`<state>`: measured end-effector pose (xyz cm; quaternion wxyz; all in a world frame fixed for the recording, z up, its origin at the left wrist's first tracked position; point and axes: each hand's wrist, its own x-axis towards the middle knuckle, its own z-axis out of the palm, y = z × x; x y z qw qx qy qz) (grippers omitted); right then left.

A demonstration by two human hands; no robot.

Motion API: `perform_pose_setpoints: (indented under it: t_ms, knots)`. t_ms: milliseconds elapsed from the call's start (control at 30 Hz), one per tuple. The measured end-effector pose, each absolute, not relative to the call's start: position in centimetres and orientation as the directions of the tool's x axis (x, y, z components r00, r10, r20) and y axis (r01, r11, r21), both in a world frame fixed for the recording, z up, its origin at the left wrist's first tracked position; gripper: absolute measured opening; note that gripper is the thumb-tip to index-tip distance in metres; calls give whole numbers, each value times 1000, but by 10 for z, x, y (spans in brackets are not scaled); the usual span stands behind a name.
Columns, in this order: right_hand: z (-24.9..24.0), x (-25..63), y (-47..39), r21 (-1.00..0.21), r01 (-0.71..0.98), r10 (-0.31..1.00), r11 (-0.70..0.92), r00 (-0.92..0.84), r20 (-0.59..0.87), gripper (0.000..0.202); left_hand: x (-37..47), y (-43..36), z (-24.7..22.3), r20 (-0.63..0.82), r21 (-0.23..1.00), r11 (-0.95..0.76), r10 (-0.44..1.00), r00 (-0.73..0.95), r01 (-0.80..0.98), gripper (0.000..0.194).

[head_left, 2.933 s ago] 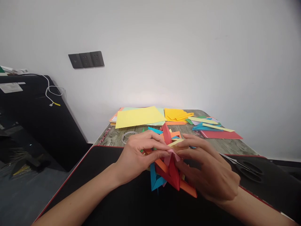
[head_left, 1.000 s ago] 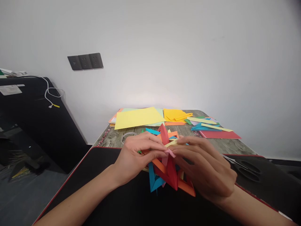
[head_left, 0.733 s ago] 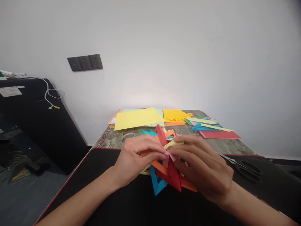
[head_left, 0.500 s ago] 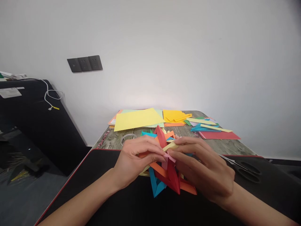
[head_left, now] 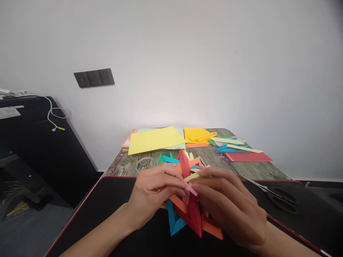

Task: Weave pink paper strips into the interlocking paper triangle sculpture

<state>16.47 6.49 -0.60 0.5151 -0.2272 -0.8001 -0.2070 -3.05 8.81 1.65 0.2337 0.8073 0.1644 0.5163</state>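
Note:
A star-like model of folded paper strips point(head_left: 195, 214) in red, blue, orange, pale yellow and pink is held above a black mat. My left hand point(head_left: 154, 194) pinches it from the left, thumb and fingertips at the small pink strip point(head_left: 192, 190) near its middle. From the right, my right hand point(head_left: 232, 203) grips the same place, its fingers curled over the pink and pale yellow strips. My fingers hide part of the model's centre and right side.
Yellow paper point(head_left: 158, 140), orange-yellow sheets point(head_left: 197, 135) and a red sheet point(head_left: 249, 157) lie on the wooden table point(head_left: 171, 155). A tape roll point(head_left: 145, 164) sits left of the model. Scissors point(head_left: 281, 198) rest at the right. A black cabinet point(head_left: 53, 150) stands left.
The view has shifted slightly, so the hands and model appear a little lower. Both hands keep their hold, and the pink strip between the fingertips has tilted a little.

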Motion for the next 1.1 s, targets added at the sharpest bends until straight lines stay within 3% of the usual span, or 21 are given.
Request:
perform_pose_setpoints:
  t_ms: [300,400,800,1100]
  knots:
    - [-16,175,52,130,559,193,819,-481,855,20,-30,82,24,782,438,-898,403,476,40,12]
    - [-20,168,47,-45,636,226,770,-206,952,15,-31,77,28,764,427,-902,397,509,62,11]
    - [-30,157,52,-120,568,287,814,-215,933,24,-31,85,23,788,440,-897,401,467,27,14]
    - [-15,163,62,-26,522,206,853,-290,935,19,-30,87,22,783,472,-882,424,456,8,18]
